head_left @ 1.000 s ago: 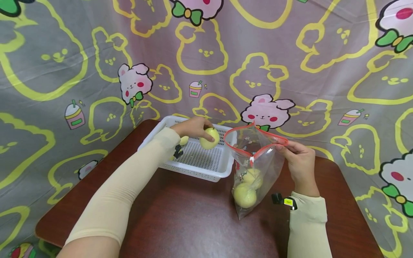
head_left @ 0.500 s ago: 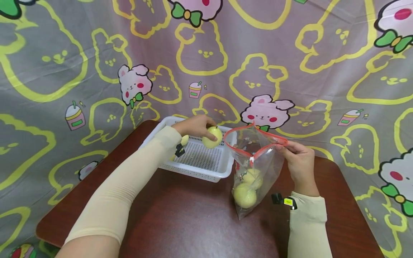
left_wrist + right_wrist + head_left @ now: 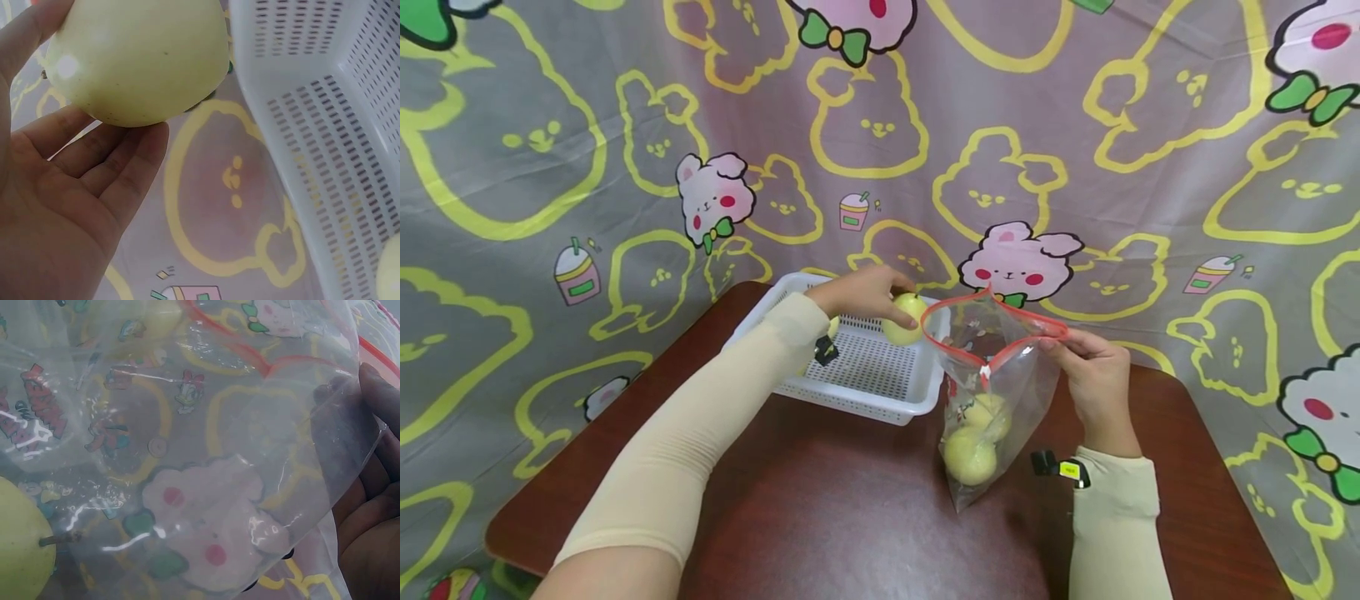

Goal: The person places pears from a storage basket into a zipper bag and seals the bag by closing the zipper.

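My left hand (image 3: pixel 868 293) grips a round yellow pear (image 3: pixel 902 320) with the stem up, above the right end of the white basket (image 3: pixel 850 405) and just left of the bag's mouth. In the left wrist view, thumb and fingers curl about the pear (image 3: pixel 140 59). My right hand (image 3: pixel 1097 371) pinches the red zip rim of a clear printed plastic bag (image 3: pixel 1030 392) at its right corner. The bag's mouth gapes. Two pears sit inside it, the lower pear (image 3: pixel 970 457) near the bottom. The right wrist view shows a pear's stem through the plastic.
More yellow fruit in the basket is mostly hidden behind my left forearm; an edge of one pear (image 3: pixel 390 269) shows in the left wrist view. Basket and bag are on a dark red-brown table (image 3: pixel 820 508). A patterned curtain (image 3: pixel 880 108) hangs behind it.
My left hand has moved the pear a little to the right, closer to the bag's opening. My right hand and the bag have stayed almost still.
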### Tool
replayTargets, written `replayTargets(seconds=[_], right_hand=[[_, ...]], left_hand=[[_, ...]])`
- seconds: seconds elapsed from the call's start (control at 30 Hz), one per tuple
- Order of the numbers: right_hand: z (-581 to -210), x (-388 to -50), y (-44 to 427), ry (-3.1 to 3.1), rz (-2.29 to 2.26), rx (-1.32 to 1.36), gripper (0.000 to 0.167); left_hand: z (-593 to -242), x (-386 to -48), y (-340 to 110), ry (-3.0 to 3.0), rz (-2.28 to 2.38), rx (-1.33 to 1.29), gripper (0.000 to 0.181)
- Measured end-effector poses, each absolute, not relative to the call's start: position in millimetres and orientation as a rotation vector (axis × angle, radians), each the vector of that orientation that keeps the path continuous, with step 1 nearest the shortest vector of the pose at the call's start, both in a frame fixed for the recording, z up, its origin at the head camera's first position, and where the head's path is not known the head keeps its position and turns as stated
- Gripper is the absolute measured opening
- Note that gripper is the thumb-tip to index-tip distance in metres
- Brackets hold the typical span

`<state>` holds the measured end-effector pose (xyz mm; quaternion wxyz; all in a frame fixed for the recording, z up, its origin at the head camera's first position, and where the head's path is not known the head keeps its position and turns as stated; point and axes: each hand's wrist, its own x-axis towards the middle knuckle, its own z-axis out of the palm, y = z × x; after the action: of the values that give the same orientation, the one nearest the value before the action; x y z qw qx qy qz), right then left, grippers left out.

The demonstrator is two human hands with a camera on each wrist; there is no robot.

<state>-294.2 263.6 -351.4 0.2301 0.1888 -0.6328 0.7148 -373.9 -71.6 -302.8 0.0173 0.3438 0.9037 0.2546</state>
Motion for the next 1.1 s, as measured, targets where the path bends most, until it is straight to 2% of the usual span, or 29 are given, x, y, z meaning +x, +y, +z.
replayTargets(seconds=[0.23,0.53,0.93,1.1], right_hand=[[-351.8,-294.9,262.9,-1.720,1.966,0.569,0.025],[-351.3,-295.3,263.5,-1.724,1.975,0.556,0.025],[-352.3,-294.7,264.2,-1.724,1.990,0.561,0.025],[-351.5,-295.3,264.2,-1.702,1.987,0.577,0.025]], left_hand=[[-292.6,-368.4,-63.4,2.820,0.791,1.157,0.039],[-278.5,-364.1,-62.3,2.891,0.728,1.132,0.057],[-260.4,-362.0,-62.5,2.849,1.032,1.196,0.045],[-253.4,-359.0,-60.5,2.839,1.068,1.240,0.046]])
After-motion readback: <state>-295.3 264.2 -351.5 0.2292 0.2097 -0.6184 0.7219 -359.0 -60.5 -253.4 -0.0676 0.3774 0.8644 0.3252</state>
